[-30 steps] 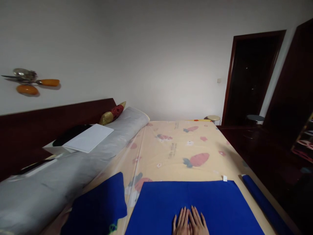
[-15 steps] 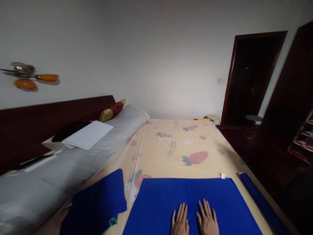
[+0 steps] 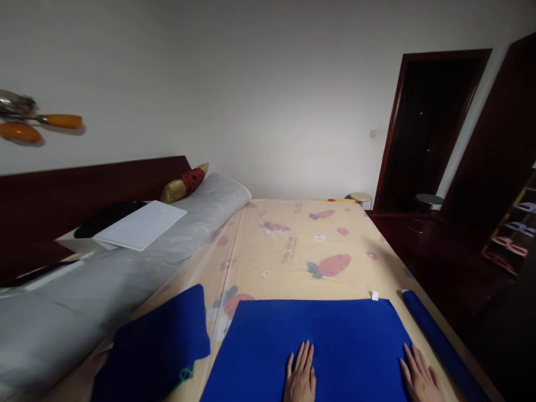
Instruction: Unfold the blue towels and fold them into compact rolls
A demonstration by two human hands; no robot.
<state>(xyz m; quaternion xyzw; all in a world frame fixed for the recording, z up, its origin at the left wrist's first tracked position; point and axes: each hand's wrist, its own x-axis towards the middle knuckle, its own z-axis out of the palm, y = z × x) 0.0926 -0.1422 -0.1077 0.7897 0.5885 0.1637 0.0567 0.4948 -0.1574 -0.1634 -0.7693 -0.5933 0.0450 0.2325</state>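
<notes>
A bright blue cloth [image 3: 335,340] lies spread flat on the bed in front of me, a small white tag [image 3: 374,295] at its far right corner. My left hand [image 3: 300,375] rests flat on the cloth near its middle, fingers stretched out. My right hand [image 3: 420,377] lies flat at the cloth's right edge, fingers also extended. Neither hand holds anything.
A darker blue folded cloth [image 3: 157,343] lies to the left, and a rolled blue cloth [image 3: 439,340] along the bed's right edge. The bedsheet [image 3: 301,245] is cream with strawberry print. A long grey bolster [image 3: 104,279] carries white paper [image 3: 138,226]. Dark wooden furniture [image 3: 439,251] stands right.
My hands, together at the cloth's middle a second ago, have slid apart. The right hand has travelled to the cloth's right edge; the left stays near the centre.
</notes>
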